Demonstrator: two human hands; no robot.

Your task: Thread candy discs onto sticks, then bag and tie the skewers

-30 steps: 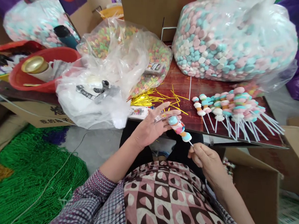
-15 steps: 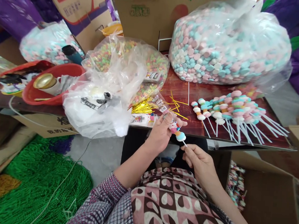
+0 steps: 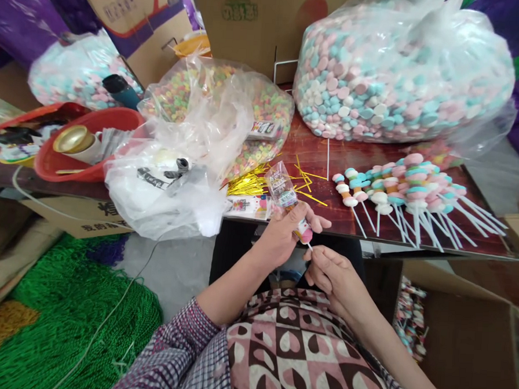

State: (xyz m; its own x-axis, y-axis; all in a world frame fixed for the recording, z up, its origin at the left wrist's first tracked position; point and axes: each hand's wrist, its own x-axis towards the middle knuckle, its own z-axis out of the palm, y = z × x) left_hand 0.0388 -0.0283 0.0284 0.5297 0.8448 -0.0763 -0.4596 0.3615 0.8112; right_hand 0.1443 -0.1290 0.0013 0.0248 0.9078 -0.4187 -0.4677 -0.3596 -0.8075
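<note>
My left hand [image 3: 287,233] is closed around a clear printed plastic bag [image 3: 282,187], whose upper end sticks out above the fingers. Inside the bag is a marshmallow skewer [image 3: 303,231], its lower end showing below my thumb. My right hand [image 3: 334,271] pinches the white stick of that skewer just under the bag. On the table to the right lies a pile of marshmallow skewers [image 3: 412,182], their white sticks pointing toward me. Gold twist ties [image 3: 247,182] lie beyond my left hand, beside a stack of flat printed bags [image 3: 248,205].
A large clear bag of pastel marshmallows [image 3: 400,80] stands at the back right. Clear bags of small colourful candies [image 3: 182,94] and a red basin [image 3: 47,163] are on the left. Below the table's right side, an open carton [image 3: 465,339] holds wrapped skewers. Green cords [image 3: 83,307] cover the floor at left.
The skewer has gone deeper into the bag, so its blue and white lower marshmallows are now covered. My right hand has moved up and left, closer to my left hand.
</note>
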